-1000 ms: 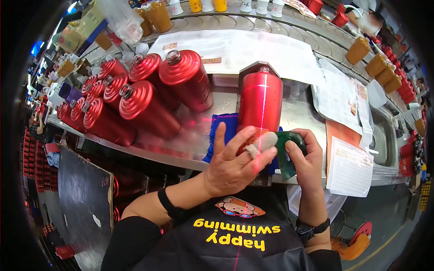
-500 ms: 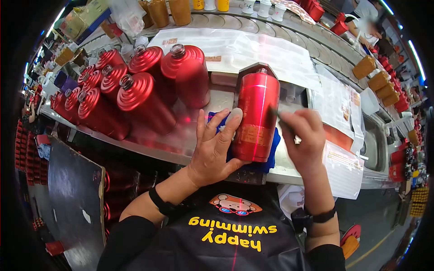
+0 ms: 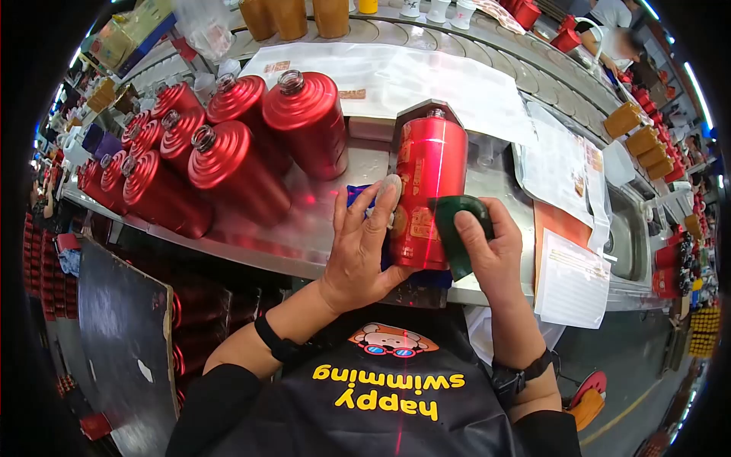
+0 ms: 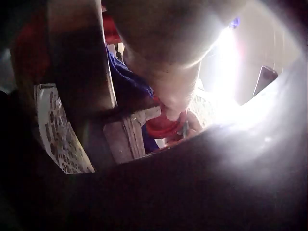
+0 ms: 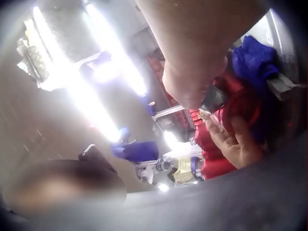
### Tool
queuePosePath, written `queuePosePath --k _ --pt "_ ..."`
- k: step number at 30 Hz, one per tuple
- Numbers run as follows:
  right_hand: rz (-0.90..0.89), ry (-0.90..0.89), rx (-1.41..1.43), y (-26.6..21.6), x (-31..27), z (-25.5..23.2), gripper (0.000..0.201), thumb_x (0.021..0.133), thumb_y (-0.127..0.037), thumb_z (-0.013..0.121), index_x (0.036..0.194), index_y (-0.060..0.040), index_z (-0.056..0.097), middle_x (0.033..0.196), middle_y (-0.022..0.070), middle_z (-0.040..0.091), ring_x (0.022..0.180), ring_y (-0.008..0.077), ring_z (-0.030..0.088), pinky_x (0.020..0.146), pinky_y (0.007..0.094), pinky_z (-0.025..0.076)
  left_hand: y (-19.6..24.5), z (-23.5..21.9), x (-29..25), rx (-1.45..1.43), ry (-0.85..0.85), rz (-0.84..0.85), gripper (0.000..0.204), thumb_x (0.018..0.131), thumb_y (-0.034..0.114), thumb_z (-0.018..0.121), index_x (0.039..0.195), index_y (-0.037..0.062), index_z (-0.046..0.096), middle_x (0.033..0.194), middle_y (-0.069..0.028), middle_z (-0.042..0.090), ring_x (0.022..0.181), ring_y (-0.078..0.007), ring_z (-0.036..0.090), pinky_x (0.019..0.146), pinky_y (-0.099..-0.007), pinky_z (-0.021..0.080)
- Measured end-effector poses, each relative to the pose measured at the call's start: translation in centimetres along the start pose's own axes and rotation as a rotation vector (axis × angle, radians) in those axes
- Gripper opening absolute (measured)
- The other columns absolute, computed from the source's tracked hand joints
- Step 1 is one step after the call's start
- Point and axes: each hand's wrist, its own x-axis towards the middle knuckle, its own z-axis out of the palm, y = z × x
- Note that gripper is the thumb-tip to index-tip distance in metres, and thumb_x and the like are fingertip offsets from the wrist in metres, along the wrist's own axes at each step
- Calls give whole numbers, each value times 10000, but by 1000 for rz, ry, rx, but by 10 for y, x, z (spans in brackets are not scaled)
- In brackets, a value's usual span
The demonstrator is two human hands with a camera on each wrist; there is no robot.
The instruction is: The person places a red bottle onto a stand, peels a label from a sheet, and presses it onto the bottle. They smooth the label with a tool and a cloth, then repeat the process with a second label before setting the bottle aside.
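A red bottle [image 3: 430, 179] lies on a blue cloth [image 3: 358, 199] in a holder at the steel bench's front edge, with a red laser line down its side. My left hand [image 3: 378, 207] rests with straight fingers against the bottle's left side, one fingertip wrapped in tape. My right hand [image 3: 470, 228] grips a dark green scraper [image 3: 455, 222] and presses it onto the bottle's lower right side, by the label [image 3: 421, 222]. In the right wrist view the red bottle [image 5: 226, 120] and blue cloth [image 5: 255, 60] show dimly.
Several red bottles [image 3: 228, 152] stand in a cluster on the bench at the left. White sheets [image 3: 396, 76] lie behind the holder and papers [image 3: 571, 282] lie at the right, beside a sink [image 3: 638, 236]. Orange bottles [image 3: 289, 15] stand on the conveyor at the back.
My left hand has slid off the bottle's top to its left side. My right hand swung away to the right, then came back with the green scraper onto the bottle.
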Motion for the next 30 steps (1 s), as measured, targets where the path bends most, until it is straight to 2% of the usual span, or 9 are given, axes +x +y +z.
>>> queuePosePath --k 6,10,15,17,19,21,24,28,30 --pt "116 166 307 36 -11 2 193 975 -182 633 1052 -7 606 879 -8 630 765 47 543 659 219 465 -3 6 -5 -48 11 -3 986 818 474 723 1515 -26 235 1519 -205 365 1369 -369 369 1151 -584 123" --pt "54 290 -79 47 -11 -11 146 922 -122 683 997 -9 629 862 24 623 740 76 541 636 227 456 -5 10 -10 -92 16 -45 1005 814 468 730 1518 -29 214 1514 -210 370 1372 -366 362 1154 -579 122" --pt "-575 0 -537 -10 -19 -17 326 702 -69 814 1007 -62 700 860 80 599 805 243 572 708 360 464 -3 2 -5 -2 5 -16 1031 783 447 758 1517 -30 213 1514 -205 364 1375 -366 353 1156 -573 123" --pt "-413 -302 -335 -28 -7 -26 282 738 -86 799 996 -50 693 820 73 599 756 218 581 668 337 462 2 -7 0 84 9 51 1044 765 429 773 1516 -31 213 1517 -197 358 1373 -368 352 1155 -572 124" --pt "-137 -182 -330 -20 11 -26 222 789 -98 760 985 -32 679 786 76 597 696 193 585 622 309 456 3 -8 2 85 -19 56 1039 793 491 734 1502 -65 217 1503 -247 340 1393 -389 324 1159 -589 122" --pt "-292 163 -296 -12 29 -16 148 823 -58 706 963 -22 676 766 81 584 655 175 571 589 291 443 1 -7 1 70 -33 26 1040 805 522 714 1494 -81 222 1489 -271 339 1399 -399 314 1162 -595 118" --pt "-385 -204 -315 -35 13 -15 181 823 -56 720 996 -24 678 758 86 572 653 186 584 595 306 451 -4 0 -5 48 -41 -40 1035 802 520 715 1494 -77 228 1473 -268 358 1393 -398 322 1165 -592 110" --pt "-324 134 -510 -29 30 -21 190 813 -95 734 962 -3 662 824 124 631 705 211 621 631 308 476 2 -9 2 102 -41 20 1033 801 513 717 1494 -76 227 1464 -265 367 1393 -396 321 1163 -597 105" --pt "-294 -156 -375 -41 22 -18 192 817 -101 729 966 0 663 827 129 635 712 212 624 634 314 479 4 -9 5 33 16 55 1070 726 404 797 1514 -33 219 1539 -169 336 1379 -379 325 1127 -621 112"
